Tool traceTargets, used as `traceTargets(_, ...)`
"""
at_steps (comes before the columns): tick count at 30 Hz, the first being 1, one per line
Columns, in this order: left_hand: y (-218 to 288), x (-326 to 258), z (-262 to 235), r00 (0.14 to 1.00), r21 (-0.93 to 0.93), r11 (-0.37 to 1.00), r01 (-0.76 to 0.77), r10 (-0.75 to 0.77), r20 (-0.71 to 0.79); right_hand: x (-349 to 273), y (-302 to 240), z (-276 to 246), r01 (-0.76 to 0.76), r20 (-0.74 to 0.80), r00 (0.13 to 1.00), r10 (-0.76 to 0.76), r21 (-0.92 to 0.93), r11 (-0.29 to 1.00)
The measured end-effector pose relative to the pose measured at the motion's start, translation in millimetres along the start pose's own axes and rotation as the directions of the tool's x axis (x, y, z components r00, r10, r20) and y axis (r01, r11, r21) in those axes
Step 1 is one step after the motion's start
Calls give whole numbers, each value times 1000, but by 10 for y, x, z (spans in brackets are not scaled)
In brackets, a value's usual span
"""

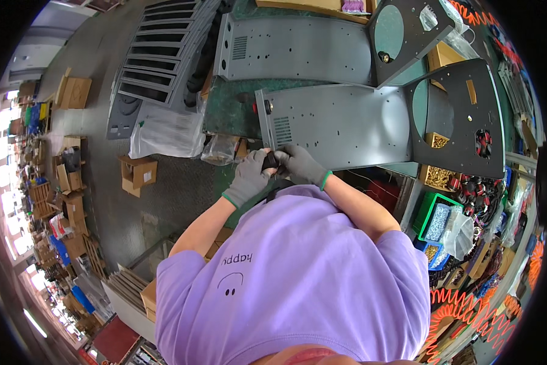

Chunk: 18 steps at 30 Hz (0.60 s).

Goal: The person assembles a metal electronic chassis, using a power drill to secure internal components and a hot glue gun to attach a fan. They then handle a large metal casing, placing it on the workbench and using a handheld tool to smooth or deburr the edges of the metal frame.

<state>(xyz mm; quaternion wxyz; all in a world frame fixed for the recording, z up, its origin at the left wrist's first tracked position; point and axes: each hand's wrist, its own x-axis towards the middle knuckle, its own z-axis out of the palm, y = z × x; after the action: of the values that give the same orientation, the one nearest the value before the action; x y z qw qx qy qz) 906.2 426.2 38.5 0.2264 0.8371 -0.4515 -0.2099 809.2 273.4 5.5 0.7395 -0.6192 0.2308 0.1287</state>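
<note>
Up close, small black part (271, 161) between gloved fingers (284, 157).

Two grey sheet-metal chassis panels lie on the green workbench (224, 115): the near panel (340, 125) at the bench's front edge, the far panel (298, 48) behind it. Two dark end plates, each with one round hole, stand at the bench's right end: one (462, 118) and another (407, 33). Two gloved hands, left (249, 176) and right (301, 164), meet on one small black part (271, 160) at the bench's front edge
</note>
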Motion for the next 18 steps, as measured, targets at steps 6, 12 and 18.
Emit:
traceTargets(6, 12, 76, -63, 997, -5, 999, 51, -51, 52, -89, -84, 34, 158, -78, 984, -159, -19, 987)
traceTargets(12, 2, 84, -23, 1000, -40, 999, -5, 5, 4, 40, 138, -67, 109, -76, 992, -104, 73, 991)
traceTargets(18, 20, 101, -2, 998, 17, 998, -53, 52, 36, -82, -102, -26, 236, -33, 967, -252, -258, 937)
